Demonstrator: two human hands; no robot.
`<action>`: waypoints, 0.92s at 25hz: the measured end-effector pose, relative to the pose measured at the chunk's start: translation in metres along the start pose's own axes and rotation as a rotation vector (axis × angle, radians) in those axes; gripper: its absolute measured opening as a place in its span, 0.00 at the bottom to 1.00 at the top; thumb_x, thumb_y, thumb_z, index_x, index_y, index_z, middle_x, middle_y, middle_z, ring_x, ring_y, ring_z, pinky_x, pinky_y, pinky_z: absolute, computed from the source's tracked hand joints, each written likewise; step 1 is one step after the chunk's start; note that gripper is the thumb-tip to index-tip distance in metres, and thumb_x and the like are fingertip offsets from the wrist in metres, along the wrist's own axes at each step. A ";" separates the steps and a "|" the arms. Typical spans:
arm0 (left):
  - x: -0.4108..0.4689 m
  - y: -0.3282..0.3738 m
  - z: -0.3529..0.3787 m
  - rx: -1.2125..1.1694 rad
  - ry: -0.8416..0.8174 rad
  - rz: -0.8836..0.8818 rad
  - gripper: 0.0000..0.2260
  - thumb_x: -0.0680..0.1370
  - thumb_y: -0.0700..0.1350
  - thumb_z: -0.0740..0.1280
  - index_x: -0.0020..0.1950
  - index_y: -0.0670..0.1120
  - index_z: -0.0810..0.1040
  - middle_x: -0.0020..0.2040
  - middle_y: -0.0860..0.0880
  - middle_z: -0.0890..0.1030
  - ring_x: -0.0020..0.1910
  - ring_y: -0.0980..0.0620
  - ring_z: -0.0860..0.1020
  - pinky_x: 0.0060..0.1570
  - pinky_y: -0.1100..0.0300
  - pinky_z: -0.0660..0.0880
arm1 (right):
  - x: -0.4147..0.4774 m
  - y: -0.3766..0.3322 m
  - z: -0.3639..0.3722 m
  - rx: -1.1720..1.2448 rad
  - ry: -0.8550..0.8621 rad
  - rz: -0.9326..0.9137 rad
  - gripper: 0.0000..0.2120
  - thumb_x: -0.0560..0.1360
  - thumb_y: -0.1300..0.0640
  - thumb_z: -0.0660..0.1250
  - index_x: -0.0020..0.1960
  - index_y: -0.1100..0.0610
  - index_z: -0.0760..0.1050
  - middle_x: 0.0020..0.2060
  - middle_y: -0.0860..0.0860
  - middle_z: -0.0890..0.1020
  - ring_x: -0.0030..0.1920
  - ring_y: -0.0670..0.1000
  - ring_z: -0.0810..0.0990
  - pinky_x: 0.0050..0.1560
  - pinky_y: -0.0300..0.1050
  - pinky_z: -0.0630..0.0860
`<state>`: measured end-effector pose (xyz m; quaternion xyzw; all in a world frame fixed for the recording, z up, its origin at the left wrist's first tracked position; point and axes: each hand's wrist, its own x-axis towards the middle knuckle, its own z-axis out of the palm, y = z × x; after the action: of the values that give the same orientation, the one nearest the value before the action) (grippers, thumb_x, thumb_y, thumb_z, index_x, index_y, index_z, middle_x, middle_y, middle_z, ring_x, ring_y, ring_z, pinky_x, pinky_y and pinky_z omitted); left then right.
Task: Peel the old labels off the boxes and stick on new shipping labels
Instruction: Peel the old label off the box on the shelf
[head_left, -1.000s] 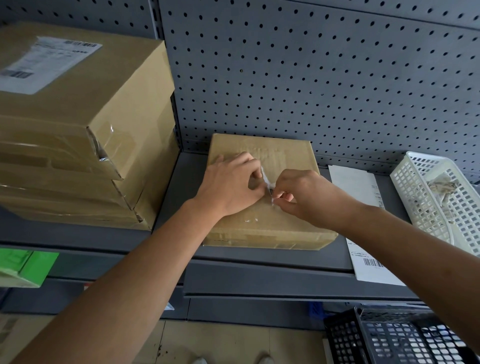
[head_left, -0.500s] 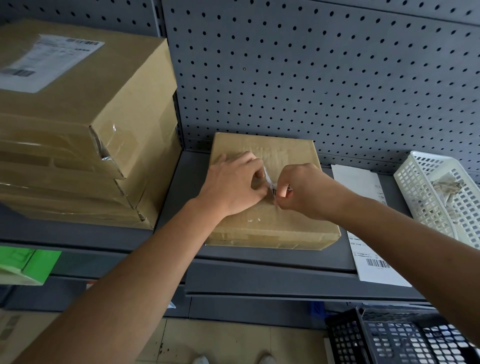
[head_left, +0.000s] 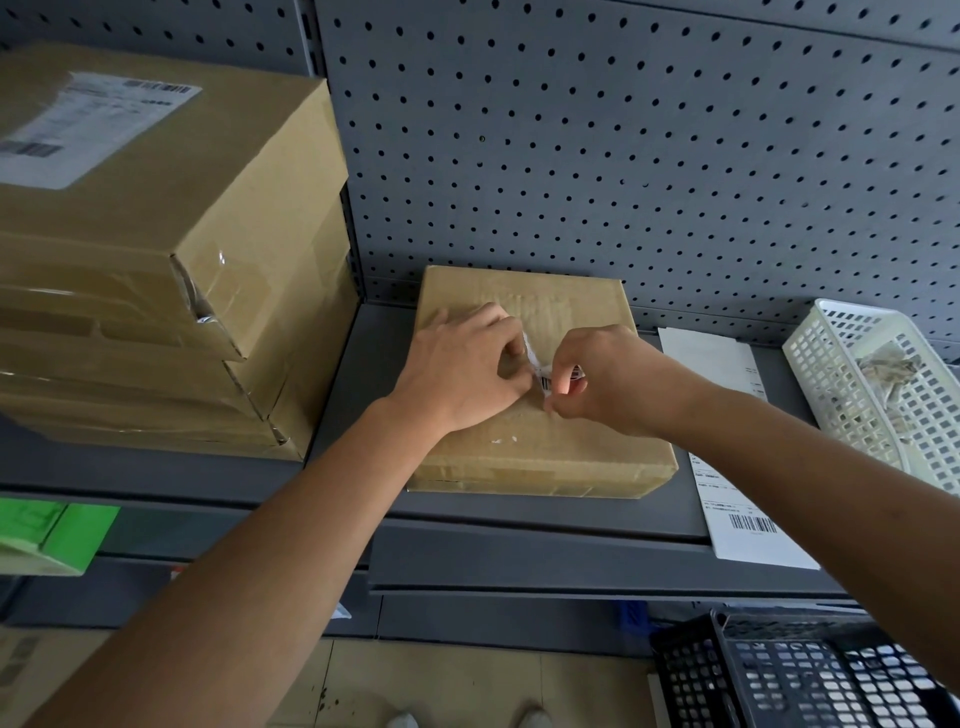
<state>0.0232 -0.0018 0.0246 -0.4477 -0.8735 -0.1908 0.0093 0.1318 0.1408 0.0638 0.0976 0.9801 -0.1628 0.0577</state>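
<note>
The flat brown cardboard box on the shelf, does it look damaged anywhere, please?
The top of the flat brown cardboard box is scuffed pale, small white paper scraps cling near its front, and the left hand and right hand pinch a torn white barcode strip.

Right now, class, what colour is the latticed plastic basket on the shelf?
The basket is white; head view shows it best.

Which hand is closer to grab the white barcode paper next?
Right hand, probably: the white label sheet lies just right of the box, beside that wrist. The left hand is farther. Both pinch the old label.
</note>
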 end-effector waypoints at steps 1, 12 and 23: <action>0.000 0.000 0.000 0.002 0.001 0.000 0.09 0.79 0.59 0.63 0.51 0.55 0.74 0.58 0.60 0.73 0.47 0.57 0.65 0.61 0.51 0.66 | 0.001 0.000 0.002 -0.005 0.004 0.009 0.05 0.73 0.54 0.73 0.40 0.54 0.81 0.45 0.48 0.80 0.46 0.49 0.78 0.50 0.48 0.78; 0.000 0.001 0.000 0.003 -0.005 -0.009 0.10 0.79 0.60 0.63 0.52 0.54 0.75 0.58 0.61 0.73 0.47 0.57 0.65 0.63 0.49 0.67 | 0.001 0.003 0.002 0.020 0.025 0.016 0.06 0.73 0.54 0.73 0.38 0.52 0.79 0.45 0.47 0.79 0.46 0.48 0.77 0.51 0.44 0.77; 0.001 -0.001 0.003 0.011 0.010 -0.001 0.11 0.79 0.60 0.62 0.52 0.55 0.75 0.58 0.60 0.74 0.46 0.57 0.65 0.62 0.49 0.68 | 0.000 0.004 0.000 0.074 0.025 0.036 0.07 0.72 0.53 0.74 0.37 0.52 0.78 0.44 0.46 0.78 0.45 0.48 0.78 0.50 0.45 0.77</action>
<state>0.0223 -0.0006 0.0221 -0.4462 -0.8748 -0.1881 0.0163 0.1331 0.1447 0.0626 0.1193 0.9722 -0.1966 0.0447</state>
